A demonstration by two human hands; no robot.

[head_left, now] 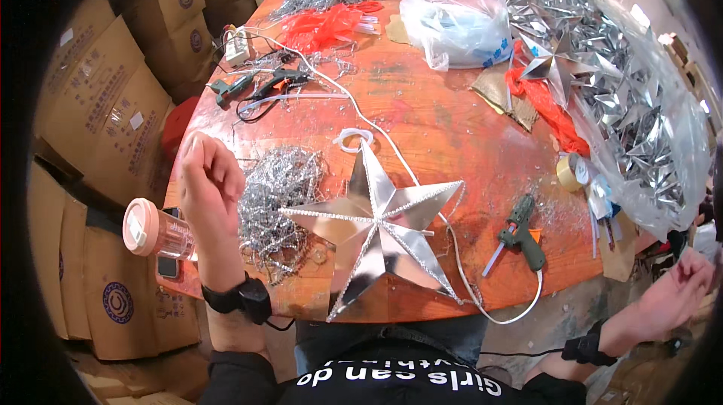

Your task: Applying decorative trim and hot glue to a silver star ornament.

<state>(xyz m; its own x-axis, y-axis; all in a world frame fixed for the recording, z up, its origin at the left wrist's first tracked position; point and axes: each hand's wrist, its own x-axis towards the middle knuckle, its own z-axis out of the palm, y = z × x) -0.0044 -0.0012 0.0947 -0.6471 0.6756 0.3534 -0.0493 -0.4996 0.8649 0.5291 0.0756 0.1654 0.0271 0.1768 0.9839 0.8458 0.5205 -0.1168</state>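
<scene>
My left hand [211,179] is raised at the table's left side, beside a tangled pile of silver tinsel strands [280,205]. Its fingers are curled in, and nothing shows in them. Far to the right, past the table's edge, is my right hand [681,281]. Its fingers are bent together, and whatever they may hold cannot be made out. Between my hands a large shiny silver five-pointed star [399,243] lies at the table's near edge, untouched, with sparkly trim along its ridges. A dark green glue gun [521,235] with a translucent glue stick rests right of it.
A pink-lidded cup [154,229] and phone [168,266] sit at the left edge. Two more glue guns [256,87], white cords, red plastic [320,27] and a white bag [459,17] lie farther back. A clear sack of silver stars [633,111] fills the right; cartons [105,103] stand left.
</scene>
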